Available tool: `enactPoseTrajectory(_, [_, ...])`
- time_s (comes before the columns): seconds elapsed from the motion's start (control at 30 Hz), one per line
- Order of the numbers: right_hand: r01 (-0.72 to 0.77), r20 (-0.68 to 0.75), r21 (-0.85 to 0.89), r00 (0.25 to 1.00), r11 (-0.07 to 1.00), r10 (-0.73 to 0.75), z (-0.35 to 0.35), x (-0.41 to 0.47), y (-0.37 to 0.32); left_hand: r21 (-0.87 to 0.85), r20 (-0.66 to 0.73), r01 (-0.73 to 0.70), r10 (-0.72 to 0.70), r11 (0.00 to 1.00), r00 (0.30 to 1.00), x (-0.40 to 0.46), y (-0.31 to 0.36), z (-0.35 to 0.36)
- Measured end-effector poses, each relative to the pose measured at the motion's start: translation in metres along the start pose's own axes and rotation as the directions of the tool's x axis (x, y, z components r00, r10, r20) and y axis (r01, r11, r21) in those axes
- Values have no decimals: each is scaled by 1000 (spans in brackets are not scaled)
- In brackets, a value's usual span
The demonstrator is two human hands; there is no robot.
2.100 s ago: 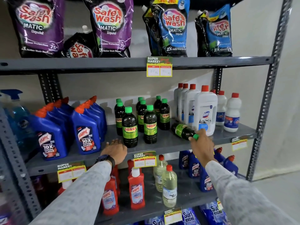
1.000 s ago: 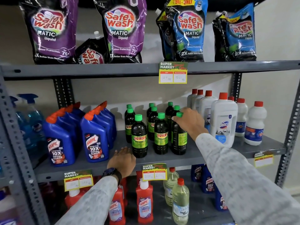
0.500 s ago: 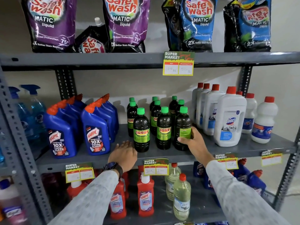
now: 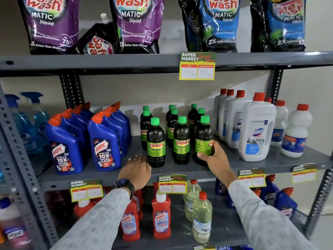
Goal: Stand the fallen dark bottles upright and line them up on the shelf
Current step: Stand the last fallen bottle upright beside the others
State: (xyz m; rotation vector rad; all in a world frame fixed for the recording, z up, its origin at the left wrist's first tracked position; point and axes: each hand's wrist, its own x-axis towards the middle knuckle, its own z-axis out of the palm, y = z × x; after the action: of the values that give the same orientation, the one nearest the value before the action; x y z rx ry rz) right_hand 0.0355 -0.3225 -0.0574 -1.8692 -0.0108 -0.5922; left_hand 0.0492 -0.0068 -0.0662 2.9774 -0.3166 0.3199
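Several dark bottles with green caps and green SUNNY labels stand upright in three rows on the middle grey shelf (image 4: 225,168). The front row holds a left bottle (image 4: 156,143), a middle bottle (image 4: 181,141) and a right bottle (image 4: 203,138). My right hand (image 4: 213,156) grips the lower part of the front right bottle, whose label is turned partly to the right. My left hand (image 4: 137,168) lies flat on the shelf edge, fingers spread, just left of the front left bottle and not holding anything.
Blue Harpic bottles (image 4: 104,143) stand left of the dark bottles, white Domex bottles (image 4: 255,130) to the right. Detergent pouches (image 4: 137,24) fill the shelf above. Red bottles (image 4: 161,217) and pale bottles (image 4: 201,219) are on the shelf below. Price tags (image 4: 172,184) hang on the shelf edges.
My right hand picked the fallen bottle up from the right, stood it at the front of the right row, and slid from its cap down to its lower body. The left hand stayed put.
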Motion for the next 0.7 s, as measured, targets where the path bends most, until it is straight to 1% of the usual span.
enactPoseTrajectory(0.1, [31, -43, -49, 999, 998, -34, 6, -2, -4, -2, 1, 1, -1, 1000, 1000, 1, -1, 0])
enactPoseTrajectory(0.2, [62, -41, -82, 997, 995, -65, 7, -3, -6, -12, 11, -1, 1, 1000, 1000, 2, -2, 2])
enactPoseTrajectory(0.27, [69, -10, -32, 998, 997, -70, 4, -4, -5, -16, 14, -3, 3, 1000, 1000, 3, -3, 2])
enactPoseTrajectory(0.33, [45, 35, 33, 998, 998, -46, 1, -4, -3, -17, 8, -3, 3, 1000, 1000, 2, -3, 3])
enactPoseTrajectory(0.37, [27, 44, 36, 999, 999, -29, 0, -4, -2, -17, 6, -3, 3, 1000, 1000, 2, -3, 3])
enactPoseTrajectory(0.43, [17, 29, -1, 999, 1000, -17, 1, -4, -3, -19, 3, -2, 2, 1000, 1000, 2, -3, 3])
enactPoseTrajectory(0.6, [59, -12, -106, 998, 993, -61, 5, -3, -7, -18, 6, 1, -1, 1000, 1000, 2, -3, 3])
enactPoseTrajectory(0.7, [82, -2, -100, 997, 992, -83, 4, -3, -5, -9, 7, 0, 0, 1000, 1000, 2, -3, 3])
